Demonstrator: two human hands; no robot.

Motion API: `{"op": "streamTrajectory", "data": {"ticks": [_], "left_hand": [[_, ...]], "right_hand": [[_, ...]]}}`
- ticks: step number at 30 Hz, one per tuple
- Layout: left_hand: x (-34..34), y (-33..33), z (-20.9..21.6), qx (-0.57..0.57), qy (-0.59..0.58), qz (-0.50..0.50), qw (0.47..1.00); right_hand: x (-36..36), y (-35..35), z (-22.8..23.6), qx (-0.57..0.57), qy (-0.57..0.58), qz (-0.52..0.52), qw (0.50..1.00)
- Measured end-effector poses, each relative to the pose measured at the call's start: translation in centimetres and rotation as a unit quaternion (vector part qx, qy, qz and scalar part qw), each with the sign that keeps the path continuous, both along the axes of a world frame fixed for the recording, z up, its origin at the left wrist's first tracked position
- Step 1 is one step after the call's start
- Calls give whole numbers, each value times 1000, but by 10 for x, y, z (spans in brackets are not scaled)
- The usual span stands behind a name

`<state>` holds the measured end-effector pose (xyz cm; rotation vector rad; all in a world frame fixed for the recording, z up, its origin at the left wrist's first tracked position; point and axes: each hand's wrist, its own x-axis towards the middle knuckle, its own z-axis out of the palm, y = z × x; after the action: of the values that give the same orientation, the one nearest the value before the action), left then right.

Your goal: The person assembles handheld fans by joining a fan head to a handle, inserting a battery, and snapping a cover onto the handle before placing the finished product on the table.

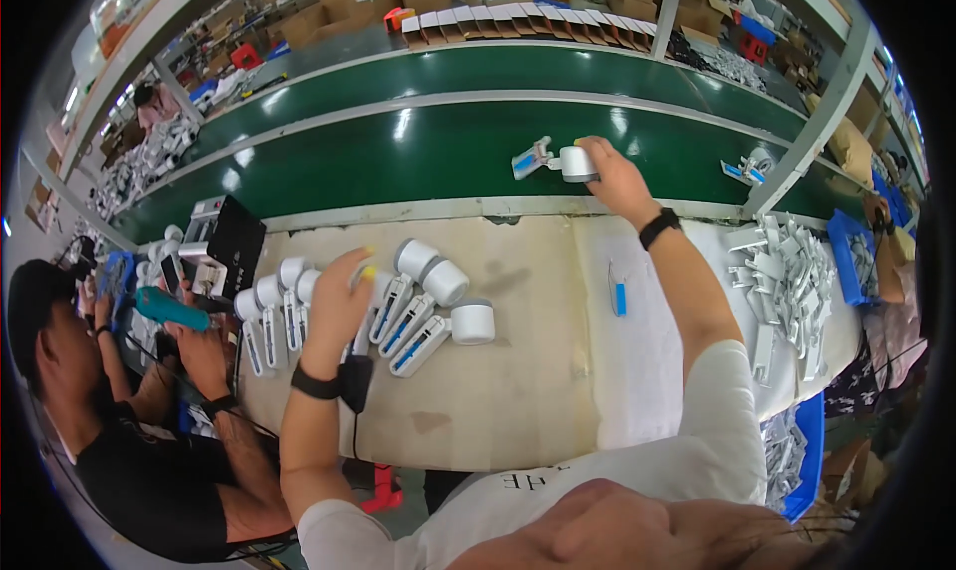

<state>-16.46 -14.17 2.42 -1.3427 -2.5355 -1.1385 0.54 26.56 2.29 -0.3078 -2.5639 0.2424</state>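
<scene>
My right hand (614,179) is closed round the cylindrical head of a white round-headed device (577,164), over the green conveyor belt (438,152). The device's flat part with a blue strip points left. On the bench, my left hand (337,299) is over a row of similar devices, its yellow-covered fingertips slightly apart and close to a white handle. Nothing shows between those fingertips, though the palm side is hidden. To the right of that hand, another device (472,323) lies with its strip-marked handle toward me. More round heads (267,291) sit to its left.
A small blue-and-clear piece (619,298) lies on the white sheet. A pile of white plastic parts (787,281) covers the bench's right end, near blue bins (849,256). At left, a co-worker holds a teal power tool (171,308) beside a black machine (221,241). A metal post (812,117) stands at right.
</scene>
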Motion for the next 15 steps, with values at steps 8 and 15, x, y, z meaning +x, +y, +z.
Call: {"op": "streamTrajectory", "data": {"ticks": [8, 15], "left_hand": [[72, 129, -13, 129, -470, -275, 829], [139, 143, -24, 243, -715, -407, 515]], "right_hand": [[72, -70, 84, 178, 72, 213, 958], [129, -90, 73, 219, 93, 184, 954]]}}
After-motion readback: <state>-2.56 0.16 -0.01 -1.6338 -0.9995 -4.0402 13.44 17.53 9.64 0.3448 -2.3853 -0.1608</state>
